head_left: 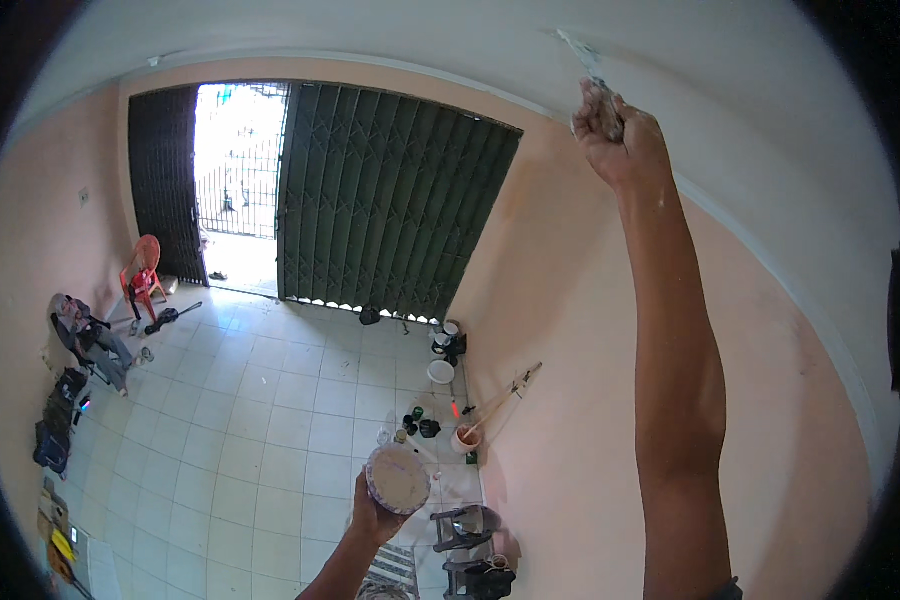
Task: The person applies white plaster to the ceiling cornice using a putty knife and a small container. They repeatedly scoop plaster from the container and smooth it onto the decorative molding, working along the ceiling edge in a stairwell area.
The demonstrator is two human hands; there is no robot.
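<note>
Right hand (pixel 610 128) grips a thin whitish scraper (pixel 583 58), I think, so keep it flattish, left hand (pixel 373 518) holding the round cream-paste tub (pixel 399 480) level.

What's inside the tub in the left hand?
The tub in the left hand holds pale paste, visible from above. The paste hides the tub's bottom.

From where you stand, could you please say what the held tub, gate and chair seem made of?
Tub: perhaps plastic, from its thin round rim; finish unclear.
Gate: probably painted metal, dark and dull, given its ribs and crossed bars.
Chair: likely smooth plastic, given its moulded, curved back.
</note>
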